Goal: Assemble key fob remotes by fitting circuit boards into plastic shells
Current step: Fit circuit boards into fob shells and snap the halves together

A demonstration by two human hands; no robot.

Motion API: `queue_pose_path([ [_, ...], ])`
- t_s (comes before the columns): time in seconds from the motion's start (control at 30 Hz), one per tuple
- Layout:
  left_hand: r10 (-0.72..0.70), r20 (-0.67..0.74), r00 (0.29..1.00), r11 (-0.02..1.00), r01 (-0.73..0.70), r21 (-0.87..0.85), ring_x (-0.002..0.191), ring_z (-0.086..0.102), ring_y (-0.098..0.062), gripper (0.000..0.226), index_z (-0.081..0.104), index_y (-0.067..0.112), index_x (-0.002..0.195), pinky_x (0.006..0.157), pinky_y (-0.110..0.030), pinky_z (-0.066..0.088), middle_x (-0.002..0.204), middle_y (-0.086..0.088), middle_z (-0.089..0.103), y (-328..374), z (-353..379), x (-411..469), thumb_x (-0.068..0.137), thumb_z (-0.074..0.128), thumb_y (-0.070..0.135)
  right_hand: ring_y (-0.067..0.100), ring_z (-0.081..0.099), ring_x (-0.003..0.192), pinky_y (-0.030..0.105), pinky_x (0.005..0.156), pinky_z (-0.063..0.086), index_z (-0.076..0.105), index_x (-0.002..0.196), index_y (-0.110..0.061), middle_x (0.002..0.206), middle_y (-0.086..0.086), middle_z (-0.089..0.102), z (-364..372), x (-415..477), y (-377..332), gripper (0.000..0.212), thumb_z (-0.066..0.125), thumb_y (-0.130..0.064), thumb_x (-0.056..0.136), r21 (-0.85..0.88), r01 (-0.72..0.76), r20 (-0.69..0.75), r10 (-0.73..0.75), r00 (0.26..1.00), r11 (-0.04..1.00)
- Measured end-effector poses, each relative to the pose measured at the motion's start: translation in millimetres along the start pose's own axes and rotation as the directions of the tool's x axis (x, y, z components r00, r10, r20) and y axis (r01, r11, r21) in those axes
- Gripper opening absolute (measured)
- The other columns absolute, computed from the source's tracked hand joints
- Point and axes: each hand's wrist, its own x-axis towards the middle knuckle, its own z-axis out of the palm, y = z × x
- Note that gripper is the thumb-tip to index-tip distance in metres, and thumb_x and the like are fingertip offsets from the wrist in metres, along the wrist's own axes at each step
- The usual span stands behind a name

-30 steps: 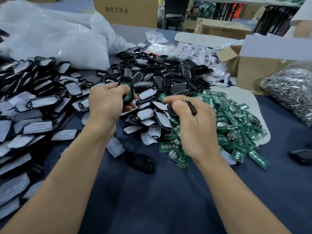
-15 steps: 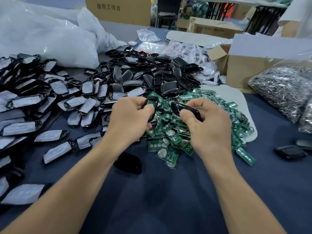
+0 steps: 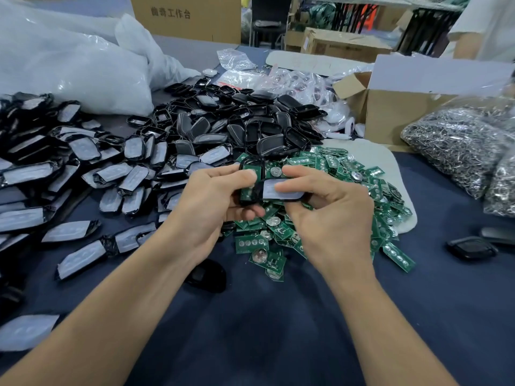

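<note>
My left hand (image 3: 207, 207) grips a black shell half (image 3: 249, 181) with a green circuit board seated in it. My right hand (image 3: 331, 215) pinches a second shell piece (image 3: 281, 190), black with a pale film on its face, and holds it against the right side of the first. Both pieces are raised above a heap of green circuit boards (image 3: 334, 207). Behind the hands lies a pile of bare black shells (image 3: 239, 126). Film-covered shell pieces (image 3: 83, 168) spread across the left of the blue table.
A finished black fob (image 3: 207, 275) lies under my left wrist, and two more dark fobs (image 3: 472, 247) sit at the right. A bag of metal rings (image 3: 462, 146), an open cardboard box (image 3: 404, 107) and white plastic bags (image 3: 69, 65) ring the work area.
Both hands came together over the circuit boards. The right hand turned its shell piece film side up and brought it against the board-filled shell in the left hand.
</note>
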Motion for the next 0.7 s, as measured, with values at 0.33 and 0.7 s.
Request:
queue_pose_path([
  [0.33, 0.112, -0.023, 0.993, 0.994, -0.112, 0.009, 0.067, 0.071, -0.013, 0.015, 0.078, 0.009, 0.094, 0.056, -0.019, 0.056, 0.084, -0.005, 0.078, 1.5, -3.5, -0.1, 0.089, 0.073, -0.004, -0.005, 0.069, 0.107, 0.031, 0.091, 0.061, 0.081, 0.1, -0.036, 0.112, -0.018, 0.077, 7.6, -3.4, -9.2, 0.028, 0.076, -0.025, 0.075, 0.064, -0.141, 0.07, 0.136, 0.988, 0.988],
  [0.7, 0.159, 0.061, 0.985, 0.972, -0.167, 0.165, 0.064, 0.071, -0.012, 0.012, 0.079, 0.013, 0.094, 0.06, -0.019, 0.056, 0.075, -0.003, 0.076, 3.6, -2.9, -3.3, 0.091, 0.074, 0.003, 0.013, 0.064, 0.048, 0.019, 0.047, 0.048, 0.077, 0.078, -0.017, 0.064, 0.006, 0.074, 2.8, 2.6, -10.9, 0.021, 0.075, 0.003, 0.083, 0.27, -0.463, 0.099, 0.454, 0.885, 0.844],
])
